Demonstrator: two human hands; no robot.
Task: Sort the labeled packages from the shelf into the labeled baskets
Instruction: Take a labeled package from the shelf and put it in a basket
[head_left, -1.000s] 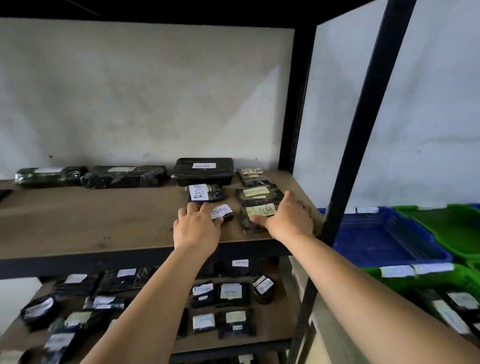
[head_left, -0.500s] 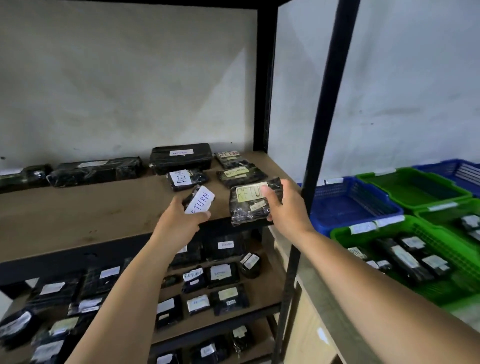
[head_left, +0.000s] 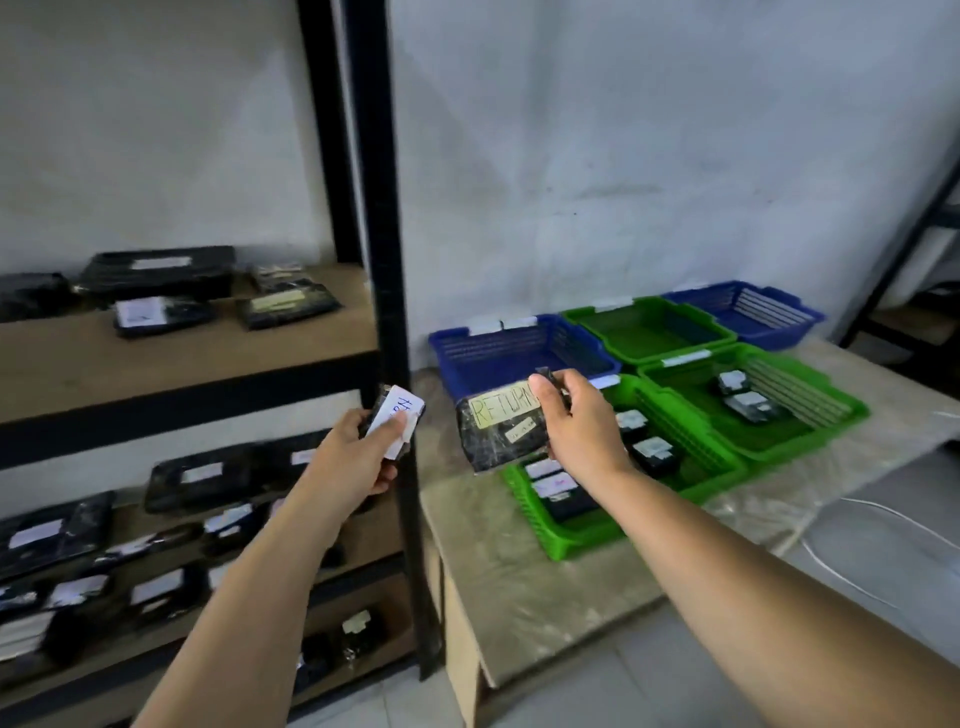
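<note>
Both hands swung off the shelf (head_left: 187, 348) toward frame right: left hand (head_left: 358, 457) clamped a small white-labelled package (head_left: 397, 422), right hand (head_left: 579, 426) a RETURN package (head_left: 498, 434), over the near green basket (head_left: 566, 535). Some packages sat in two green baskets; many remained shelved lower left.

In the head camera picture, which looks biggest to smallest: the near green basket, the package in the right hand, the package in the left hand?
1. Near green basket
2. Package in the right hand
3. Package in the left hand

The packages sit nearer the camera than the basket, so they may look enlarged.
</note>
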